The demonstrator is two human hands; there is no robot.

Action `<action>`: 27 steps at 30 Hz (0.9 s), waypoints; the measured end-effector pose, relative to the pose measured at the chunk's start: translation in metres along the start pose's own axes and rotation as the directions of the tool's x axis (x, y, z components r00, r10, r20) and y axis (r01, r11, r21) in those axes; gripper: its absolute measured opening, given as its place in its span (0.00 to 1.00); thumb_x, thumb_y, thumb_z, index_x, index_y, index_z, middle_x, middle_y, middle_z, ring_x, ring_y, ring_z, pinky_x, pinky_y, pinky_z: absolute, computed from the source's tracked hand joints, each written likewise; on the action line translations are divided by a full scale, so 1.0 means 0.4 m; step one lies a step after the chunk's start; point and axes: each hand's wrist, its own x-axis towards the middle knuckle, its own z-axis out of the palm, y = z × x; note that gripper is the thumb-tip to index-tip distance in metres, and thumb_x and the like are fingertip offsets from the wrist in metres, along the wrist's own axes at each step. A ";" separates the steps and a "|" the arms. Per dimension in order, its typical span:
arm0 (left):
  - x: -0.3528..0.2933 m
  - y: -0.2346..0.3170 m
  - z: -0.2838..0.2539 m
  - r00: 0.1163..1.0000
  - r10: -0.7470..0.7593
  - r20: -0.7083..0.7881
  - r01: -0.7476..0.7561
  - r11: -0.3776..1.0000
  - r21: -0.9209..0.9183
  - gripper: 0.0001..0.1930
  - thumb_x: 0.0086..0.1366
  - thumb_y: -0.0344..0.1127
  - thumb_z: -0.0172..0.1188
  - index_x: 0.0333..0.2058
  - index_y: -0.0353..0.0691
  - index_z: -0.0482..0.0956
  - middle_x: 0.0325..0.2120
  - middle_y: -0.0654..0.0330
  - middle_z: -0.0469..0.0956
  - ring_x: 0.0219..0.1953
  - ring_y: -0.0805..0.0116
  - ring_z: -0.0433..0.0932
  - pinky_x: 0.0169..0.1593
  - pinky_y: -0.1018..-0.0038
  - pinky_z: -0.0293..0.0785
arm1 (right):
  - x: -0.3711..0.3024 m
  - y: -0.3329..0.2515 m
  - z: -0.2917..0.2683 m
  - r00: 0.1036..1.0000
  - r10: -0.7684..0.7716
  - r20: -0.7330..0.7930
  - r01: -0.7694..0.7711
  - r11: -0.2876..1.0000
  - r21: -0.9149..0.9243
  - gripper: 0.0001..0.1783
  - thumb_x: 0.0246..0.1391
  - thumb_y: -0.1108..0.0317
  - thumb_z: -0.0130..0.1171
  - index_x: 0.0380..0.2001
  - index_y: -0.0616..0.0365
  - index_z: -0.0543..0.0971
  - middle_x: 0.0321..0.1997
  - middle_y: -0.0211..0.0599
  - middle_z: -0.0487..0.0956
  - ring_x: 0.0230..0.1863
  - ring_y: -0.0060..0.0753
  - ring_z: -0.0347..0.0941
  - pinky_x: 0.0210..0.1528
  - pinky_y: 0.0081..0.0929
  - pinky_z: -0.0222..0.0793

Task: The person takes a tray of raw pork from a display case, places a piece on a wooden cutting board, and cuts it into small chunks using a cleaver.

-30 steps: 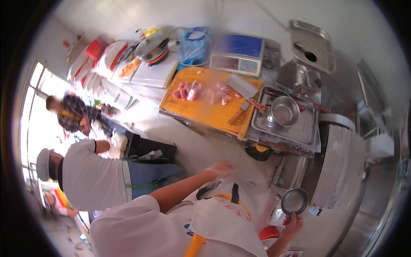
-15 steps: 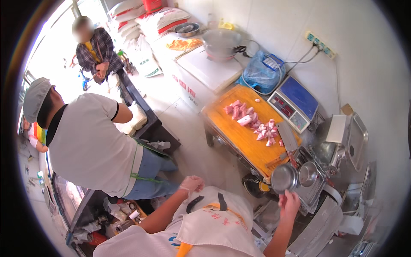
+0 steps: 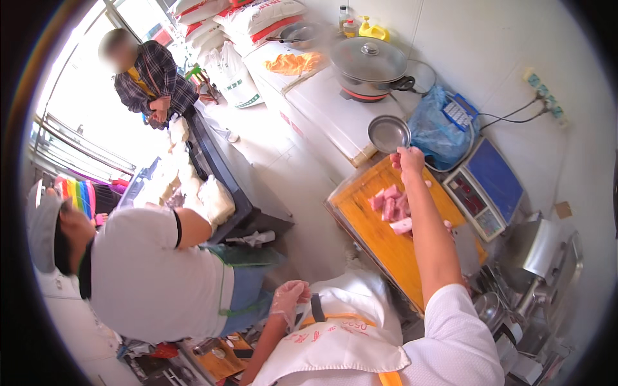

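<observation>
My right hand, bare, stretches far forward, its fingers closed on the near rim of a small round steel bowl. Whether the bowl has a handle, I cannot tell; the hand covers that side. It hangs between a lidded electric pot and a wooden cutting board. Chunks of raw meat lie on the board, partly hidden by my forearm. My left hand, in a clear plastic glove, stays near my apron with its fingers curled in and nothing visible in them.
The pot stands on a white chest freezer near an orange cloth. Right of the board are a blue plastic bag and a scale. A co-worker stands close on my left; another person is farther back beyond a dark counter.
My right hand has carried the steel bowl from the board's near right corner forward, past its far side toward the pot. The view has shifted and my left hand remains near the apron.
</observation>
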 end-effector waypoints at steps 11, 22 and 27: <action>0.115 0.275 0.180 0.998 -0.044 -0.042 0.044 0.999 0.016 0.10 0.74 0.36 0.61 0.45 0.35 0.85 0.35 0.59 0.85 0.36 0.68 0.83 0.43 0.69 0.80 | 0.270 0.059 0.107 0.983 0.179 -0.036 -0.178 0.984 0.031 0.16 0.72 0.61 0.56 0.37 0.66 0.79 0.30 0.42 0.85 0.24 0.29 0.82 0.23 0.25 0.78; 0.413 0.457 0.261 0.923 0.190 0.334 -0.041 0.912 -0.407 0.16 0.74 0.42 0.64 0.50 0.35 0.82 0.41 0.55 0.86 0.44 0.65 0.85 0.52 0.66 0.83 | -0.458 -0.064 -0.042 0.972 0.216 0.095 -0.217 0.976 0.000 0.08 0.72 0.67 0.55 0.37 0.58 0.77 0.22 0.28 0.73 0.20 0.17 0.66 0.20 0.19 0.61; 0.418 0.347 0.401 0.924 0.203 0.324 -0.096 0.944 -0.317 0.11 0.71 0.34 0.65 0.47 0.35 0.83 0.38 0.57 0.86 0.40 0.67 0.85 0.48 0.70 0.82 | -0.693 0.098 -0.137 0.966 0.210 0.153 -0.175 0.961 -0.215 0.09 0.74 0.67 0.55 0.46 0.62 0.77 0.32 0.34 0.81 0.28 0.20 0.75 0.32 0.21 0.72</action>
